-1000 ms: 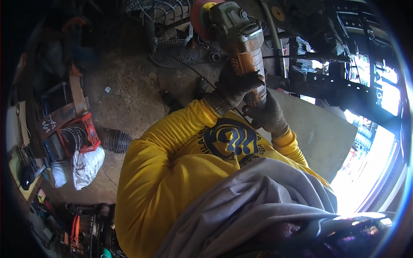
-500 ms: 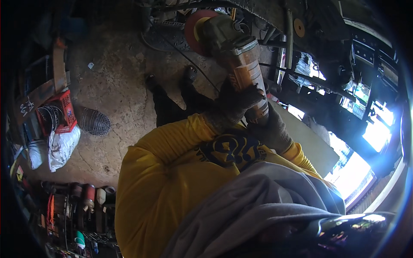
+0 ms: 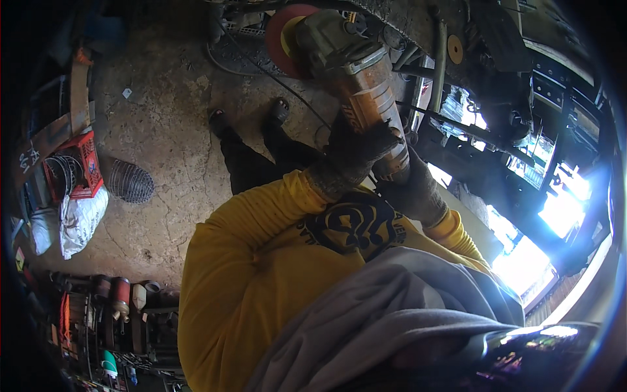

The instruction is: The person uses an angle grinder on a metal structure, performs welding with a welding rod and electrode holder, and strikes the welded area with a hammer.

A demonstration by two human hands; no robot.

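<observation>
Floor (image 3: 176, 157): stained and cracked, it spreads under your legs, with your feet a little apart, probably for a steady stance.
Yellow shirt (image 3: 228, 281): its long sleeves reach to your gloves, likely cover for your forearms; your left elbow juts out so that arm can cross toward the tool.
White sack (image 3: 81, 222): slumped just beside the red crate, which perhaps props it up.
Red crate (image 3: 93, 166): on your left, with looped wire in it, apparently to keep the loops together.
Angle grinder (image 3: 369, 98): raised in front of your chest and slanted, head outward and tail toward you, which seems to keep the disc away from your body.
Hands: both gloved and closed on the grinder; your left hand (image 3: 353, 157) wraps the orange body, your right hand (image 3: 418, 193) cups the tail end, presumably to share the weight.
Disc (image 3: 277, 39): red with a yellow centre, fitted at the head, its face turned to your left.
Paper scrap (image 3: 127, 93): pale, lying flat, seemingly just dropped litter.
</observation>
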